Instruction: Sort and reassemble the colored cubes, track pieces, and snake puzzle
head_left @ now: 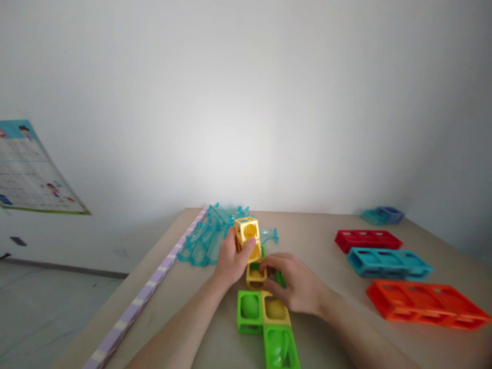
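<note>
"Green plastic came nearest, then?"

"Yes: a green cube (278, 347) lay closest to the front edge of the surface (315, 236), touching a yellow cube (275, 310), with a second green cube (249, 307) against that one's left side. All looked hollow and rigid."

"And to their right?"

"An orange block (426, 302) of three open cells, towards the right edge."

"What were the hands doing?"

"The right hand (292, 282) curled beside another yellow cube (256, 279), thumb and fingers parted; I couldn't tell whether it gripped. The left hand (231, 261) was clamped on a yellow block (246, 229), thumb across its near face."

"Where was that block?"

"Standing up, slightly tilted, just past that farther yellow cube, between the left edge and the right-hand blocks. Whether its foot touched anything, I couldn't tell."

"How would it have handled?"

"Light and stiff, I judged, a bit slick, hardly fragile. Opposite outer walls or a firm rim made the best hold; the openings offered fingers little."

"Anything farther off?"

"A teal block (388, 263), then a red block (368, 240); and near the far left corner, clear teal pieces (207, 241), thinner and probably easier to snap."
</note>
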A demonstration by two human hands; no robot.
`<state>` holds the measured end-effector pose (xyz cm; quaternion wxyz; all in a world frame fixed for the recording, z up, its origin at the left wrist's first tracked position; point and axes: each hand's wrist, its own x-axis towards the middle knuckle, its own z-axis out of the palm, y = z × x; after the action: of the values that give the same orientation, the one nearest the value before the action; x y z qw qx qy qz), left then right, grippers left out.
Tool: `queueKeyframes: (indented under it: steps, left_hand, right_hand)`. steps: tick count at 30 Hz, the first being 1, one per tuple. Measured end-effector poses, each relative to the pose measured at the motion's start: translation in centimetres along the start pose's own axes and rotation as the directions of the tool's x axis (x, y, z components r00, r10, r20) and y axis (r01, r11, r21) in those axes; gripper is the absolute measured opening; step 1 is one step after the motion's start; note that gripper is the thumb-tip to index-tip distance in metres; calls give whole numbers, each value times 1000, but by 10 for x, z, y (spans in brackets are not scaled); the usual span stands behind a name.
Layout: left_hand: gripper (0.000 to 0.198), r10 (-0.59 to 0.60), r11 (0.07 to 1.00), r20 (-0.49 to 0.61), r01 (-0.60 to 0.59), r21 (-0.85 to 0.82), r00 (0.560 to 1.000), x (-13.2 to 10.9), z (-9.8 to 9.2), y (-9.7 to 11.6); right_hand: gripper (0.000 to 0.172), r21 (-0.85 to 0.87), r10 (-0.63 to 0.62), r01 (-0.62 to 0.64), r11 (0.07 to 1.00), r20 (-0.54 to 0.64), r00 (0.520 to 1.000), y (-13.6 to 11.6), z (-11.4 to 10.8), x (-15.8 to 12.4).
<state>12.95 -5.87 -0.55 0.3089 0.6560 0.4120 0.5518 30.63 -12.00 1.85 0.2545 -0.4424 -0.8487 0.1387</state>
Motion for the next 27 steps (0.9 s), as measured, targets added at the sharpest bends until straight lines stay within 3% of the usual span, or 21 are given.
queueKeyframes:
  steps: [8, 17, 23, 27]
  left_hand:
    - [32, -73, 997, -26, 73, 3, 997, 5, 2, -12]
    - [34, -90, 996, -14, 90, 18, 996, 5, 4, -11]
    - [34, -148, 979, -68, 137, -150, 987, 6, 6, -7]
    - [33, -134, 985, -61, 126, -118, 989, 7, 4, -7]
  right_hand:
    - [9, 58, 129, -128, 990, -25, 991, 7, 6, 4]
    - [11, 34, 97, -95, 995, -61, 993, 6, 10, 6]
    - [12, 151, 77, -59, 987, -113, 991, 8, 11, 5]
    - [15, 284, 26, 26, 959, -178, 984, 6, 7, 3]
